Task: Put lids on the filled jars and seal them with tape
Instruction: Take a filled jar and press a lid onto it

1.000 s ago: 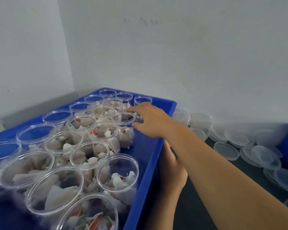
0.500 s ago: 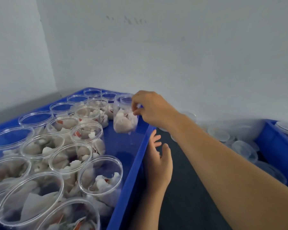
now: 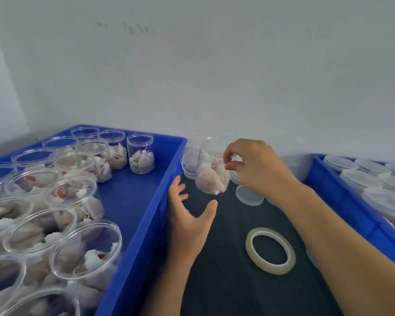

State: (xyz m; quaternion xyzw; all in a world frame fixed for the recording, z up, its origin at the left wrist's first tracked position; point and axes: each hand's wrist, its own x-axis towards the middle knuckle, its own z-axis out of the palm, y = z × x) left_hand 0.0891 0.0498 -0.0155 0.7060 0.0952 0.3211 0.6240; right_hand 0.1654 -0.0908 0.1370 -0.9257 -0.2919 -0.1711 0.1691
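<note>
Jar (image 3: 211, 172) out of the left crate (image 3: 146, 215) since half a second ago; now carried over the dark mat (image 3: 226, 281), off the surface. Right hand (image 3: 255, 169): fingertips pinch the jar's rim from above, leaving the base free, likely for a hand-over. Left hand (image 3: 189, 222): fingers spread, thumb out, holding nothing, palm toward the jar just below it, probably set to take the body so the right can fetch a lid (image 3: 249, 195). Tape (image 3: 270, 250) lies near, untouched. Right crate (image 3: 342, 197) holds lidded jars.
</note>
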